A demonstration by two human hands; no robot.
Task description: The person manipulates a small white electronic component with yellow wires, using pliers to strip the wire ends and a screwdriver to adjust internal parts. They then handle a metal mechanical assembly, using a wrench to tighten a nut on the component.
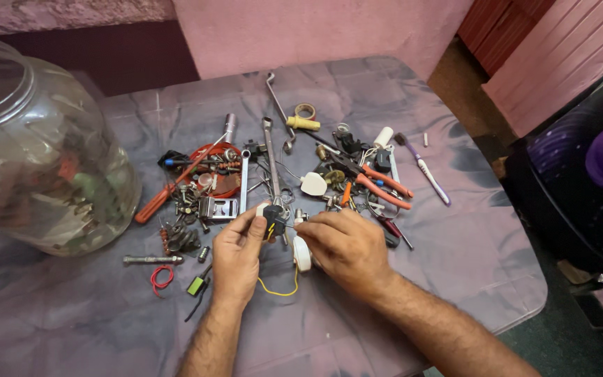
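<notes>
1. A table (455, 279) under a mottled purple-grey cloth fills the view.
2. At nine o'clock a big clear glass jar (33, 150) lies on its side.
3. Around centre sits a heap of small hardware: spanners (271, 157), orange-handled pliers (378, 185), an orange screwdriver (169, 188).
4. At two o'clock lies a toothbrush (423, 167).
5. At seven o'clock lies a red wire loop (161, 279).
</notes>
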